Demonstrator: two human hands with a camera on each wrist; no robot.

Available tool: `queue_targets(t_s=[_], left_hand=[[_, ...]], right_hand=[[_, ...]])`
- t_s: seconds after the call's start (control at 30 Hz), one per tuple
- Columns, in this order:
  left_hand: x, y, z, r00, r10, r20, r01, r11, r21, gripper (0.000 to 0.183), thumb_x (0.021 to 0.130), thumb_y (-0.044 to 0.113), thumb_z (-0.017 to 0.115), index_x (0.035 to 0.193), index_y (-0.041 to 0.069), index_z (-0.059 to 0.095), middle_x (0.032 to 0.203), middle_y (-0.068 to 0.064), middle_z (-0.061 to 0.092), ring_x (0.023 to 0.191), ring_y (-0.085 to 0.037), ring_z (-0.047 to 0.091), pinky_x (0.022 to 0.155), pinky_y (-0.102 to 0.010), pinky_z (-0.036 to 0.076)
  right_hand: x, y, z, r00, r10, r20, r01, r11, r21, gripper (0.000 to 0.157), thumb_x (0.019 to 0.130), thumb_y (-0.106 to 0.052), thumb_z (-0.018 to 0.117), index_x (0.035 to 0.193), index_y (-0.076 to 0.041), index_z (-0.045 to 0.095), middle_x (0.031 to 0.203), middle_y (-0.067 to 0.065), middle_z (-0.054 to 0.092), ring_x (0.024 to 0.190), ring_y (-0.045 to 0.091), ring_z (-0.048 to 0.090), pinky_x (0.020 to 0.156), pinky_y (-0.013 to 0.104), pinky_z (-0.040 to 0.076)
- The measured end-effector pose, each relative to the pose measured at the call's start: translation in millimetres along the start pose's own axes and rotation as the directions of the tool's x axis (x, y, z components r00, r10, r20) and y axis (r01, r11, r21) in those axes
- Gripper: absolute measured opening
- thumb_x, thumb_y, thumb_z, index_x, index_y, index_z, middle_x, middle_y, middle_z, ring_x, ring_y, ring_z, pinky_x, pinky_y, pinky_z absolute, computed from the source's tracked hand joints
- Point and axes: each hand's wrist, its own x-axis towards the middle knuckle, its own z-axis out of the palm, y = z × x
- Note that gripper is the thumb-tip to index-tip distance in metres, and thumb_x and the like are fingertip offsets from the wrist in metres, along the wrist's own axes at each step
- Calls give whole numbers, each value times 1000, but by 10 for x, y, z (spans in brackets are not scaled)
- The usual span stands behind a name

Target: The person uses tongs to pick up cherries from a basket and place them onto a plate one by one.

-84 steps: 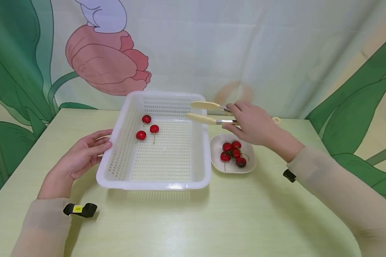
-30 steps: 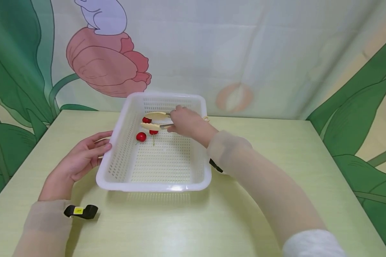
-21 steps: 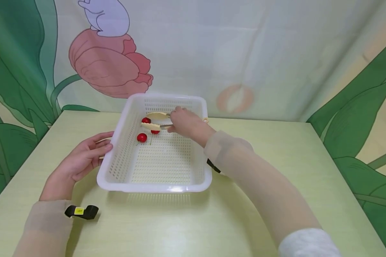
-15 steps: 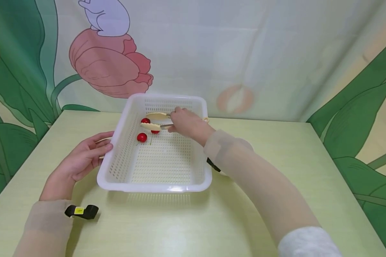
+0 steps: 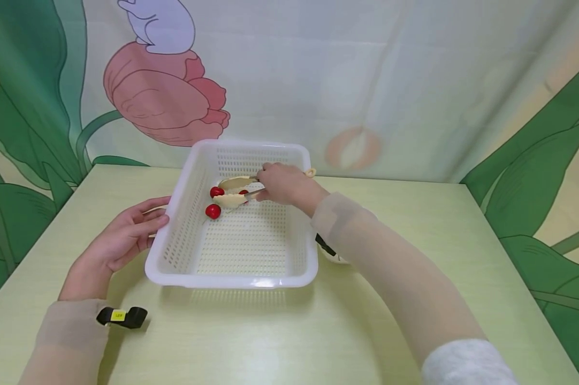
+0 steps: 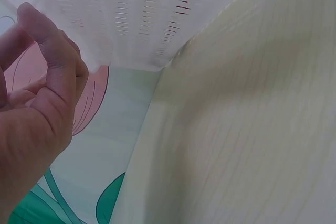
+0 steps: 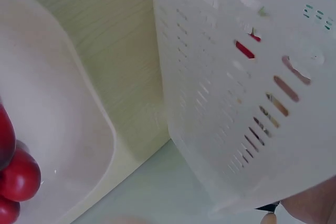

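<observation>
A white perforated basket (image 5: 241, 256) stands on the table. My left hand (image 5: 130, 230) holds its left rim, the thumb at the edge and the fingertips hidden behind. Inside the basket my right hand (image 5: 284, 184) grips metal-handled tongs with cream tips (image 5: 230, 201). The tong arms are spread. One cherry (image 5: 243, 192) shows between them, partly covered by the nearer arm. A second cherry (image 5: 216, 192) lies at the tong tips. The third cherry (image 5: 213, 211) sits just nearer to me, beside the tips.
Right of the basket, a pale bowl (image 7: 58, 77) with several cherries (image 7: 21, 177) is mostly hidden under my right forearm in the head view. A printed cloth (image 5: 414, 96) hangs behind the light table (image 5: 251, 337).
My right hand has brought the tongs from over the right rim down into the basket. Lately they have come towards me, and the cherries near them have shifted. My left hand stays put.
</observation>
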Motion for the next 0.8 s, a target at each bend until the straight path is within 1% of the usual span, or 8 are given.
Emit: queue_targets(t_s=[0.13,0.2,0.47,0.53,0.67,0.8], left_hand=[[1,7,-2,1000,-3,2,3,1000,-2,40,107,3,52,145,13,45,127,-4,67,104,-21,71,86,-35,60],[0,10,-6,1000,-4,2,4,1000,-4,40,107,3,52,145,13,45,127,-4,67,104,-20,71,86,-35,60],[0,14,2,1000,1,3,-1,1000,-13,40,107,2,52,145,13,46,127,-4,68,104,-21,71,86,-35,60],[-1,12,2,1000,2,5,-1,1000,-18,40,107,2,52,144,13,45,127,-4,68,104,-21,71,86,-35,60],[-4,11,2,1000,-1,2,2,1000,-14,40,107,2,51,144,13,45,126,-4,67,104,-21,71,86,-35,60],[0,7,4,1000,-9,-1,9,1000,-11,40,107,2,52,145,13,45,126,-4,67,104,-21,71,86,-35,60]], right_hand=[[16,-7,24,1000,-6,-24,6,1000,-1,37,101,-45,65,116,-11,67,109,5,59,96,21,60,83,39,54],[32,-14,39,999,-17,-29,17,1000,-7,37,101,-45,65,115,-11,67,107,4,59,94,21,60,82,38,55],[38,-46,79,998,-41,-41,40,999,-30,37,103,-45,62,117,-11,64,106,1,59,91,17,59,77,35,55],[27,-59,82,997,-51,-51,48,998,-46,39,103,-45,61,119,-10,63,107,1,59,93,17,60,77,36,56],[22,-85,102,997,-47,-66,40,994,-97,44,104,-47,59,125,-9,61,112,2,60,100,18,62,81,36,57],[14,-91,115,997,-36,-74,27,994,-110,43,105,-47,57,126,-10,60,113,2,60,99,17,61,81,34,57]])
